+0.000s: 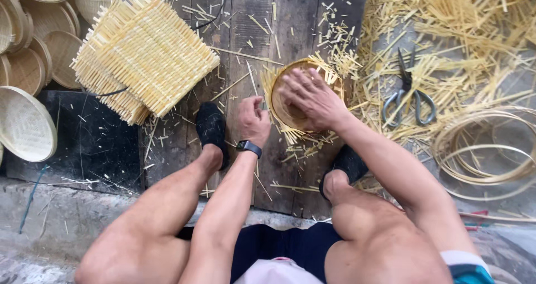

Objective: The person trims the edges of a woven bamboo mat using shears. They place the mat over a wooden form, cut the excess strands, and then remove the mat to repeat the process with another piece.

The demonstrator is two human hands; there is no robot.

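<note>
Pressing flat, the right hand [312, 97] lies open-fingered on a round woven basket [290, 108]; the left hand [254, 119], curled closed, touches its rim beside scissors [408, 97].

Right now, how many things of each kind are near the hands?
Small round woven bamboo basket under both hands: 1
Square woven bamboo mats, stacked: 2
Grey metal scissors: 1
Black shoes: 2
Total: 6
</note>
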